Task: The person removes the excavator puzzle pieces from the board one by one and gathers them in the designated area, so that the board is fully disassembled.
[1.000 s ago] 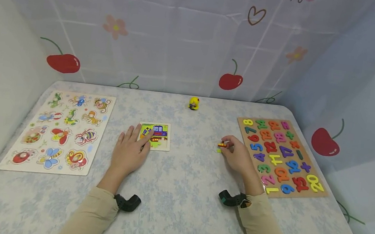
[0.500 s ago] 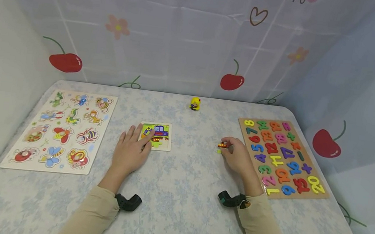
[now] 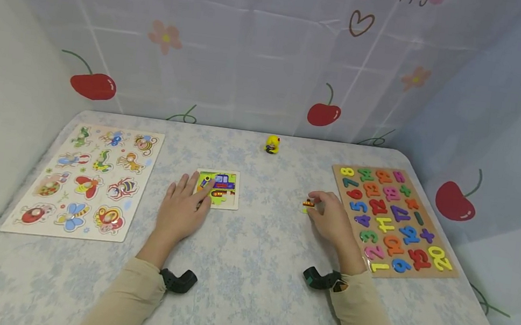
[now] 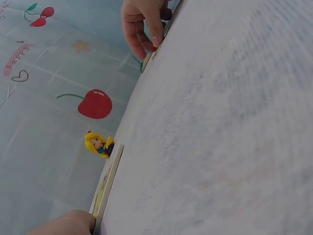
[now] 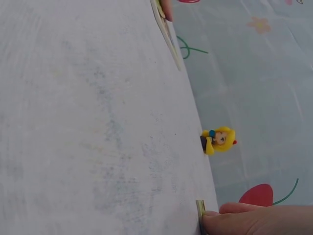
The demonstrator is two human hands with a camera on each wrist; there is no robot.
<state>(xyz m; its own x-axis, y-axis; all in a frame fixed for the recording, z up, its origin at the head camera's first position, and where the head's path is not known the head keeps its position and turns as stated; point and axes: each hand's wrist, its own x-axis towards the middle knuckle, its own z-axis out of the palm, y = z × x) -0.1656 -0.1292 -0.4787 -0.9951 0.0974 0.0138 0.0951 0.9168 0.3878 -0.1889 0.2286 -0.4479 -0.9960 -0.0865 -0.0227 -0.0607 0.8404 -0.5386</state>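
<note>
A small square puzzle tray (image 3: 237, 192) with a vehicle picture lies left of centre in the head view. My left hand (image 3: 181, 212) rests flat with fingers spread on its left side, the forefinger and thumb side over the picture. My right hand (image 3: 330, 218) pinches a small puzzle piece (image 3: 308, 203) between thumb and fingers, right of centre, at the table surface. The right wrist view has the piece's edge (image 5: 200, 208) under the thumb (image 5: 220, 221). In the left wrist view the tray's edge (image 4: 113, 171) stands beside part of my left hand (image 4: 66, 224).
An insect puzzle board (image 3: 61, 170) lies at the left. At the right lies a brown number board (image 3: 398, 269), partly behind my right hand and forearm. A small yellow-haired figurine (image 3: 272, 145) stands at the back of the table, before a printed curtain (image 3: 253, 64).
The head view has shifted slightly, so the scene sits a little further right. Both hands keep their places, and the right hand still pinches the piece.
</note>
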